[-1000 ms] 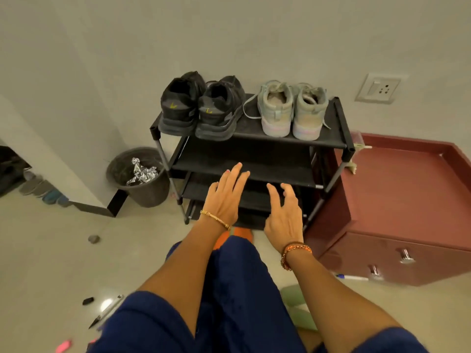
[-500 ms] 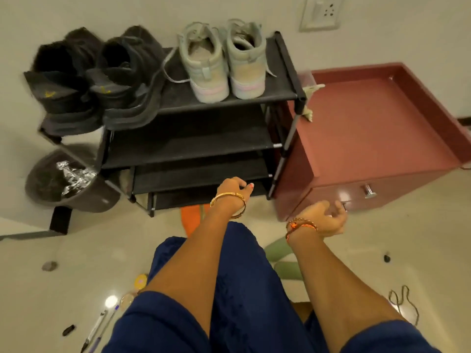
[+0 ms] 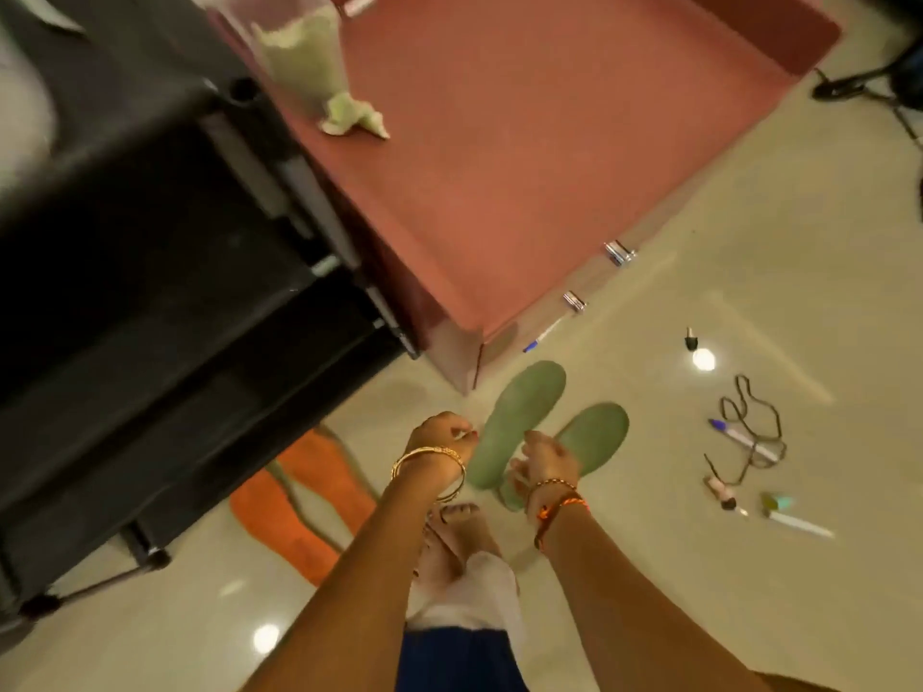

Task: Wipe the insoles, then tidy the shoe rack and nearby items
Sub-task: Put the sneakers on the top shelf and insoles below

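Two green insoles lay side by side on the floor just beyond both hands, long axes running near-left to far-right. The right hand overlapped their near ends, fingers curled, apparently empty; the left hand, just left, likewise.

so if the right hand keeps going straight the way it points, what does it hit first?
Most likely the nearer green insole: the right hand reaches down toward its heel end. Whether they already touch is unclear.
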